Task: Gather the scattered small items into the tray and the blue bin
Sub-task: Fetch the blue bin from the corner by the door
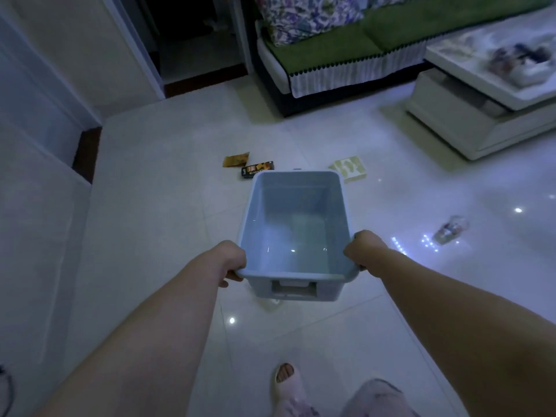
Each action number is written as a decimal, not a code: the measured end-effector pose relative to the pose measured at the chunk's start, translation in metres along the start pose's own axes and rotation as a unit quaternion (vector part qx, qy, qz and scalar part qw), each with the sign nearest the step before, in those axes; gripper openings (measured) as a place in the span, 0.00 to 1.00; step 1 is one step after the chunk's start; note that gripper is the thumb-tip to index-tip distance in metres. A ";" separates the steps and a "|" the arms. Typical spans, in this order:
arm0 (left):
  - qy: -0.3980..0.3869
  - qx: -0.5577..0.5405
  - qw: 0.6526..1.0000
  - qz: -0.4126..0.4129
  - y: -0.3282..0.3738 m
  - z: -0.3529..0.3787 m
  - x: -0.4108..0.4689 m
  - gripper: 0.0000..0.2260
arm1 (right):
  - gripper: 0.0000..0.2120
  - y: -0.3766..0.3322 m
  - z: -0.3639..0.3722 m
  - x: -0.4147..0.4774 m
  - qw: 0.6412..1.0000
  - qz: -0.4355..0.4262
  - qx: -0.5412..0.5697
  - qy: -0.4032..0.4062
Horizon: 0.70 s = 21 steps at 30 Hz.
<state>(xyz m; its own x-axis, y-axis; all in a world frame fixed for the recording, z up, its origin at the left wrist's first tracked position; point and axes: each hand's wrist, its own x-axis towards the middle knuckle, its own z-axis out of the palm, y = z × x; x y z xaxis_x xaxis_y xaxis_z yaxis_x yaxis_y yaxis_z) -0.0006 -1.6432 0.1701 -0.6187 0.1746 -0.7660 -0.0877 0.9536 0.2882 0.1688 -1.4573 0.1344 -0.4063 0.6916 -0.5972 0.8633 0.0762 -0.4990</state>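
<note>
1. A person holds the blue bin (296,224) in mid-air over the white tiled floor (168,206), its open top facing up toward the camera.
2. The left hand (231,260) is wrapped over the near left corner of the rim, its grip curled tight on the edge with fingertips tucked beneath.
3. The right hand (362,249) does the same at the near right corner, grip folded hard round the rim.
4. The bin holds nothing (only bare bottom and a few glints of light show inside), and a slotted handle opening faces the near side.
5. On the floor just beyond the bin's far left corner lies a dark snack box (257,170), and just left and farther lies a brown packet (236,159); whether the two touch I cannot tell.
6. Past the far right corner lies a pale flat box (350,170) with a green pattern.
7. Well apart to the right, a clear bag of small items (451,230) lies on the floor among bright reflections.
8. A green sofa (346,43) stands at the far side, and a white low tabletop (487,70) at the far right carries a blurred bundle.
9. One foot in a pale slipper (288,386) shows at the near edge.
</note>
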 end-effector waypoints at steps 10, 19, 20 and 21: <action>-0.032 0.108 0.992 0.060 0.163 0.040 0.052 0.09 | 0.04 0.047 -0.081 0.110 0.994 0.076 0.067 0.035; -0.024 0.114 0.993 0.033 0.333 0.147 0.111 0.10 | 0.13 0.099 -0.205 0.277 0.997 0.070 0.012 0.023; -0.015 0.094 0.995 0.035 0.352 0.163 0.124 0.12 | 0.13 0.106 -0.221 0.299 0.997 0.066 0.002 0.030; -0.006 0.072 0.997 0.033 0.364 0.177 0.134 0.14 | 0.13 0.112 -0.233 0.314 0.997 0.063 -0.007 0.037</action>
<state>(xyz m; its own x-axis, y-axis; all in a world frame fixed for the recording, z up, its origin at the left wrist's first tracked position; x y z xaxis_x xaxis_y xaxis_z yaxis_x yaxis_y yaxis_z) 0.0224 -1.2290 0.0704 -0.6100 0.2400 -0.7551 0.0656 0.9650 0.2538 0.2076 -1.0645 0.0370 -0.2718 0.7470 -0.6068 0.9103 -0.0050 -0.4139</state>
